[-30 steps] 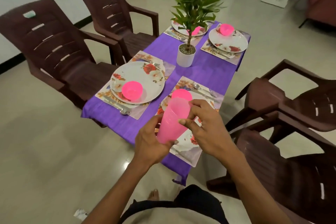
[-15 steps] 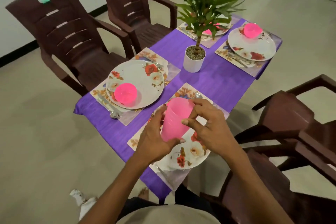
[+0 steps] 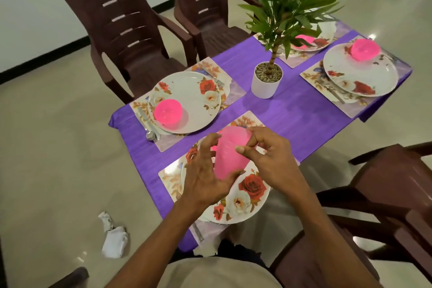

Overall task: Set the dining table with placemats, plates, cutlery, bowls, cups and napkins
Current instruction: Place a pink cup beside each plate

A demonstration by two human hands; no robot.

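Observation:
A pink plastic cup hangs upside down above the nearest floral plate. My left hand grips its lower end and my right hand pinches its upper end with thumb and fingers. It may be a stack of cups; I cannot tell. Several floral placemats lie on the purple tablecloth, each with a white floral plate. Pink bowls stand on the left plate and the far right plate; another pink bowl shows behind the plant. Cutlery lies beside the left plate.
A potted plant in a white pot stands mid-table. Two brown plastic chairs stand on the left side, and others on the right, close to my right arm. A crumpled white cloth lies on the floor at lower left.
The view has come closer to the table and tilted down. Both hands still hold the pink cup, now over the near plate, with my left fingers spread wider.

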